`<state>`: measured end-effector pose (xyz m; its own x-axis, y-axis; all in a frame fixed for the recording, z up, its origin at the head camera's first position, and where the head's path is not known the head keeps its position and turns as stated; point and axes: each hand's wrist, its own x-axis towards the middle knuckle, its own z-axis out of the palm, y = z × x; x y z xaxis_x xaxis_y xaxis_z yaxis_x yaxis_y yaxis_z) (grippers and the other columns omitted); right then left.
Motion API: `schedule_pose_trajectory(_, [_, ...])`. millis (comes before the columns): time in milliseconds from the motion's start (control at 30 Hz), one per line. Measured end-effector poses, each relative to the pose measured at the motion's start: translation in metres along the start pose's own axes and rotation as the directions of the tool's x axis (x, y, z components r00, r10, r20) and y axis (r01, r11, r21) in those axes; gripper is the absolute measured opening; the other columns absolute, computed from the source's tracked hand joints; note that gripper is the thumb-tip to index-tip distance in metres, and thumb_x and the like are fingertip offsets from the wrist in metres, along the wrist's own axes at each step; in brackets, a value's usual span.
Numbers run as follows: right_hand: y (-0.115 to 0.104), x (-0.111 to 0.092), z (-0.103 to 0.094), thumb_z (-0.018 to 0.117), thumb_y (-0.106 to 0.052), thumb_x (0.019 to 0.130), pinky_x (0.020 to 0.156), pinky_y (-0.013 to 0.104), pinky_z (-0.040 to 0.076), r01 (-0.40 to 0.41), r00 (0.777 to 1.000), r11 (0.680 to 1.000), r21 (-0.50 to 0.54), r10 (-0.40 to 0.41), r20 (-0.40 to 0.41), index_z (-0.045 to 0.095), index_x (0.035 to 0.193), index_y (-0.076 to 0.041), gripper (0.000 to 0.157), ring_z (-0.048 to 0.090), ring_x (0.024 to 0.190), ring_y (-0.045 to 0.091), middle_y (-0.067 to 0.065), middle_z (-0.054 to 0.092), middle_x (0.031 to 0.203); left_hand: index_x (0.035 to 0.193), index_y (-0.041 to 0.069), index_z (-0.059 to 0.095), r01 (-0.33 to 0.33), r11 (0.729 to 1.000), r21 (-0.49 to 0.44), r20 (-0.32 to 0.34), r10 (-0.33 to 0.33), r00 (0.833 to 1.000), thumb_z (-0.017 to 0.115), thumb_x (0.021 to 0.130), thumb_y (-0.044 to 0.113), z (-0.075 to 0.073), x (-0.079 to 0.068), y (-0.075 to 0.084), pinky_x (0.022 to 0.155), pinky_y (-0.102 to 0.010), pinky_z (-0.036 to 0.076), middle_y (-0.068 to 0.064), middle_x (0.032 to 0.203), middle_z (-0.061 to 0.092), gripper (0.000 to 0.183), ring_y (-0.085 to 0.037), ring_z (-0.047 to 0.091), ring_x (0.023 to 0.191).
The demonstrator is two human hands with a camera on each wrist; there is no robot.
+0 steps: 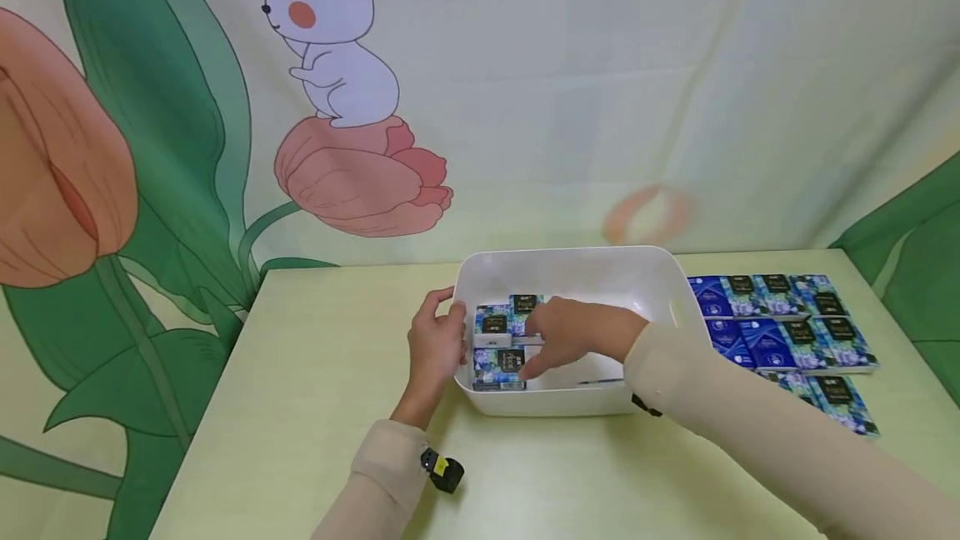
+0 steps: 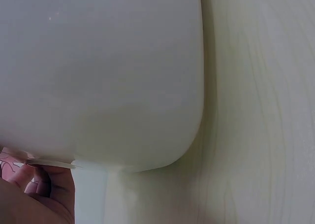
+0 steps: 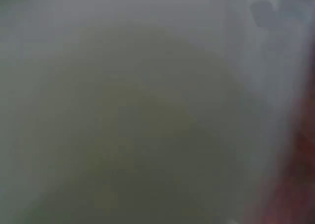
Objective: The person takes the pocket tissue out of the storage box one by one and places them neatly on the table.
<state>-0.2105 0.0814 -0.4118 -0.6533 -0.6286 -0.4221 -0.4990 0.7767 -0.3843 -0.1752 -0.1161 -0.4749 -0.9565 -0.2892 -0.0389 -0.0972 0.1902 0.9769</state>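
My left hand (image 1: 437, 332) grips the left rim of a white plastic bin (image 1: 562, 402). The left wrist view shows the fingers (image 2: 56, 189) at the rim beside the bin's smooth outer wall (image 2: 113, 76). Inside the bin my right hand (image 1: 566, 332) reaches over a few blue floral tissue packs. Its thumb is at the right edge of the front pack (image 1: 491, 367); its bent fingers overlap the back right pack (image 1: 522, 304). Another pack (image 1: 492, 322) lies behind on the left. Whether the right fingers pinch a pack, I cannot tell. The right wrist view is mostly blurred bin wall (image 3: 98, 111).
Rows of blue floral tissue packs (image 1: 813, 344) lie on the pale table (image 1: 315, 407), right of the bin. Some show plain dark blue faces (image 1: 768, 342). A printed curtain (image 1: 525, 107) hangs behind the table. My right forearm crosses the bin's right front corner.
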Motion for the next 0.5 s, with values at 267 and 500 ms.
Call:
schedule_pose_trajectory(267, [-0.013,0.018,0.033,0.081,-0.032,0.085,0.077,0.035,0.051,-0.063,0.997,0.997,-0.053,0.065,0.032,0.061,0.124,-0.009,0.05,0.057,0.079,0.017,-0.001,0.062,0.09,0.132,0.017,0.06,0.012,1.0,-0.004,0.008,-0.012,1.0,0.056,0.101,0.026,0.0,-0.003,0.001,0.042,-0.026,0.042,-0.019,0.07,0.057,0.033,-0.015,0.043,0.043])
schedule_pose_trajectory(500, [-0.005,0.023,0.046,0.083,-0.038,0.082,0.067,0.031,0.05,0.016,0.993,0.991,-0.135,-0.031,-0.11,0.064,0.107,-0.008,0.044,0.056,0.069,0.015,-0.002,0.06,0.079,0.131,0.016,0.062,0.002,1.0,-0.001,-0.001,-0.002,1.0,0.055,0.101,0.025,0.0,-0.002,0.001,0.042,-0.026,0.042,-0.02,0.07,0.057,0.032,-0.015,0.044,0.042])
